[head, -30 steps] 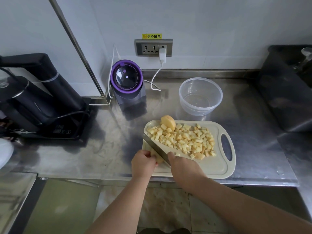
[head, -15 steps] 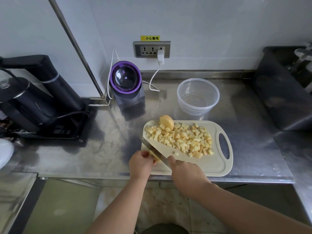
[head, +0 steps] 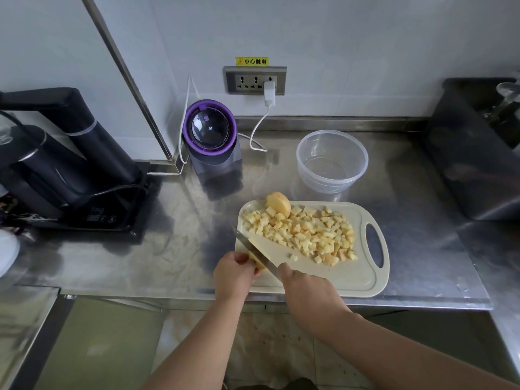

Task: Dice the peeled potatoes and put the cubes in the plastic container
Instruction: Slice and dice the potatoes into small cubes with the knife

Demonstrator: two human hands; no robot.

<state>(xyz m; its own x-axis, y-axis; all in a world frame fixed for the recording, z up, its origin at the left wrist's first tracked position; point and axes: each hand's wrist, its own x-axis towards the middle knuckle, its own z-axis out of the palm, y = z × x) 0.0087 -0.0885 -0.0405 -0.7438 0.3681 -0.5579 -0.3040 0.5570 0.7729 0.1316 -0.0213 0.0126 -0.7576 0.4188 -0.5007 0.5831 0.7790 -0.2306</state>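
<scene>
A beige cutting board [head: 351, 280] lies on the steel counter and carries a heap of potato cubes [head: 306, 233]. A peeled potato half [head: 278, 204] stands at the board's far edge. My left hand [head: 233, 275] holds a small potato piece [head: 260, 264] down at the board's near left corner. My right hand [head: 305, 289] grips the handle of a knife [head: 254, 251], whose blade rests against that piece and points far-left. The clear plastic container [head: 332, 160] stands behind the board with nothing in it.
A purple-rimmed appliance [head: 209, 136] stands plugged in at the back left of the board, its white cable [head: 257, 130] trailing on the counter. Black kettle equipment [head: 56, 161] fills the left. A dark bin [head: 475, 153] sits right. The counter edge runs just under my hands.
The knife blade has shifted slightly along the potato piece under my left hand. The cube heap and container stay where they were.
</scene>
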